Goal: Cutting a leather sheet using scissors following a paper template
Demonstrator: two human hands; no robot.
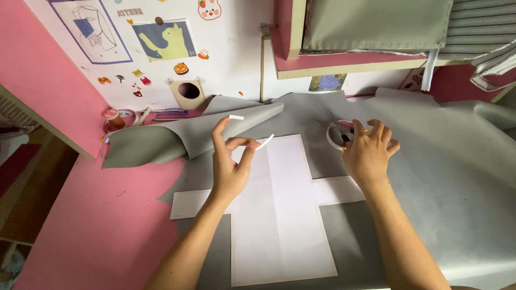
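The left hand [230,164] pinches a white tape strip [265,142] between thumb and finger. The right hand [367,150], fingers curled, grips a tape roll [334,132] on grey fabric [446,177].

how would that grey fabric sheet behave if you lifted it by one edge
The grey fabric sheet would probably flop and drape: its left flap already curls over itself. It looks thin, so likely light. Lifting it could slide the white cross-shaped paper pattern lying on it.
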